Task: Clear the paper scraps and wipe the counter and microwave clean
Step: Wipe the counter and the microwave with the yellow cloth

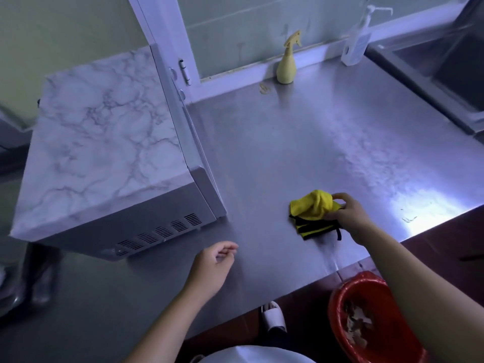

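- Upper left of the frame: marble-patterned grey microwave (99,142) stands on the stainless steel counter (301,142).
- Lower centre: left hand (214,265), fingers loosely curled and holding nothing, near the microwave's vented side.
- Right of centre: right hand (348,216) grips the crumpled yellow-and-black cloth (311,213) on the counter, bare steel all round.
- Lower right, below the front edge: red plastic bin (337,310) holding brown paper scraps (357,326).
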A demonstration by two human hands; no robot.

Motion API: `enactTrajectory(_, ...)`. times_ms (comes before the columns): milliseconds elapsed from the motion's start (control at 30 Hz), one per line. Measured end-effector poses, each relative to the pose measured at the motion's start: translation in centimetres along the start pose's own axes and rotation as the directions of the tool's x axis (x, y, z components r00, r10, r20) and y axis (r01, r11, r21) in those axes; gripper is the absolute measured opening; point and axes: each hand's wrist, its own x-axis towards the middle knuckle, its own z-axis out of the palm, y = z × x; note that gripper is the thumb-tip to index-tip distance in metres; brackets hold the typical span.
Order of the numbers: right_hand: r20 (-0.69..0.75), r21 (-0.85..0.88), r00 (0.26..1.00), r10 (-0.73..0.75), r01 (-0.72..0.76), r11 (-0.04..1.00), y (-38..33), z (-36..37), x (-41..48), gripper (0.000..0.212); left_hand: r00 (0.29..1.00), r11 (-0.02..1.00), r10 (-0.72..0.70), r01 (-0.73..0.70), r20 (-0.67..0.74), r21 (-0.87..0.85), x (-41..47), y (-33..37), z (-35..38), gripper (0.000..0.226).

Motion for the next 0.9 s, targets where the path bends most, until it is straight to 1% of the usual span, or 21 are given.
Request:
enactTrajectory(67,0.001,-0.028,0.994,-0.110,0.110,0.994,-1.8,1.2,-2.3,0.054,0.998,0.998,0.050,-0.050,0.024,-0.028,0.7,0.9,-0.7,0.024)
enactTrajectory(100,0.023,-0.051,0.987,-0.159,0.160,0.986,-2.8,1.8,-3.8,0.053,0.996,0.995,0.086,-0.084,0.039,-0.048,0.9,1.4,-1.1,0.025)
enactTrajectory(133,0.068,-0.054,0.978,-0.196,0.199,0.978,-3.7,2.5,-5.5,0.052,0.990,0.989,0.127,-0.123,0.056,-0.076,1.2,2.0,-1.6,0.025)
enactTrajectory(200,0.183,0.001,0.951,-0.248,0.252,0.968,-5.3,4.3,-9.1,0.050,0.972,0.972,0.203,-0.186,0.114,-0.146,1.3,3.1,-2.8,0.029)
enactTrajectory(233,0.219,0.002,0.938,-0.270,0.276,0.961,-6.1,5.3,-10.9,0.050,0.958,0.964,0.238,-0.213,0.159,-0.157,1.2,3.6,-3.6,0.036)
enactTrajectory(267,0.244,-0.027,0.926,-0.288,0.303,0.952,-6.9,6.5,-12.8,0.049,0.937,0.960,0.269,-0.240,0.223,-0.147,1.0,3.9,-4.5,0.051)
enactTrajectory(333,0.306,-0.099,0.900,-0.311,0.355,0.930,-8.0,8.9,-16.2,0.048,0.888,0.957,0.290,-0.264,0.358,-0.121,0.2,4.1,-6.5,0.086)
enactTrajectory(367,0.340,-0.114,0.886,-0.314,0.370,0.922,-8.5,10.3,-17.9,0.047,0.863,0.955,0.295,-0.263,0.409,-0.134,-0.4,4.0,-7.5,0.096)
enactTrajectory(400,0.375,-0.109,0.872,-0.314,0.378,0.919,-8.8,11.6,-19.4,0.046,0.841,0.951,0.307,-0.256,0.445,-0.172,-1.0,3.6,-8.6,0.098)
enactTrajectory(433,0.410,-0.084,0.856,-0.316,0.381,0.921,-9.1,12.9,-20.8,0.043,0.827,0.946,0.316,-0.236,0.464,-0.224,-1.7,3.0,-9.7,0.095)
enactTrajectory(500,0.466,0.008,0.823,-0.325,0.363,0.932,-9.6,15.4,-23.2,0.036,0.819,0.928,0.307,-0.144,0.486,-0.343,-3.0,1.5,-12.0,0.083)
enactTrajectory(567,0.471,0.109,0.813,-0.342,0.331,0.937,-10.0,17.7,-25.3,0.030,0.807,0.895,0.296,-0.048,0.512,-0.443,-4.0,-0.7,-14.6,0.070)
enactTrajectory(600,0.453,0.139,0.820,-0.351,0.323,0.936,-10.1,18.6,-26.2,0.032,0.789,0.884,0.306,-0.028,0.532,-0.467,-4.4,-1.9,-16.2,0.066)
enactTrajectory(667,0.411,0.160,0.831,-0.375,0.339,0.927,-10.3,20.0,-28.0,0.041,0.736,0.891,0.331,-0.037,0.591,-0.453,-4.8,-4.2,-19.3,0.070)
enactTrajectory(733,0.393,0.112,0.825,-0.405,0.394,0.912,-10.5,21.1,-29.9,0.046,0.682,0.918,0.344,-0.099,0.645,-0.384,-4.8,-6.0,-22.0,0.076)
enactTrajectory(833,0.416,-0.001,0.789,-0.452,0.497,0.868,-10.9,23.0,-32.5,0.044,0.657,0.923,0.378,-0.319,0.652,-0.214,-5.1,-6.9,-24.1,0.086)
enactTrajectory(900,0.434,0.000,0.774,-0.462,0.513,0.859,-11.1,24.1,-33.8,0.046,0.649,0.871,0.441,-0.477,0.620,-0.119,-5.8,-6.1,-24.1,0.091)
